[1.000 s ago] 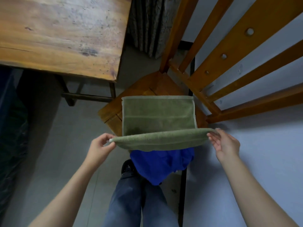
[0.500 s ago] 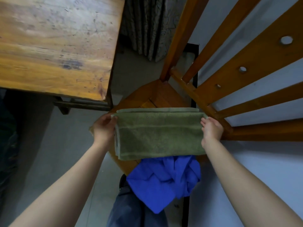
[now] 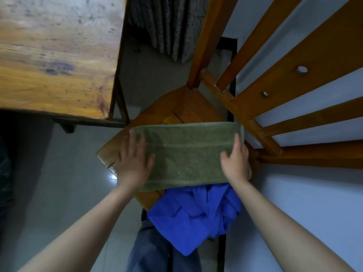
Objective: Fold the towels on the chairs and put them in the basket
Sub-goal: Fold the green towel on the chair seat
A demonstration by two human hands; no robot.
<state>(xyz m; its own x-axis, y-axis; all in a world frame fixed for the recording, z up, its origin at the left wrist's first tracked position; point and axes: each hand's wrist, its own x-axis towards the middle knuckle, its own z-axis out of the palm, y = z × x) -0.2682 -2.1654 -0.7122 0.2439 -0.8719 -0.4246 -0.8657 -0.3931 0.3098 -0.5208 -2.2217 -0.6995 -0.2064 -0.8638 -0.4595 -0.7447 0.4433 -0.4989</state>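
Both flat, released grips, left hand (image 3: 133,161) and right hand (image 3: 235,160), are pressing the folded olive-green terry towel (image 3: 188,154), its long axis lying left-to-right between them, onto the wooden chair seat (image 3: 188,107).

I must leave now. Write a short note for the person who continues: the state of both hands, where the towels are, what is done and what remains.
Left hand: open, flat on the left end of the green towel.
Right hand: open, flat on its right end.
Green towel: folded into a strip, lying on the chair seat.
Blue towel: crumpled, unfolded, hanging off the seat's near edge, partly under the green one.
Basket: not in view.
Done: a lengthwise fold of the green towel.
Left: finish folding it, fold the blue one, put both in the basket.
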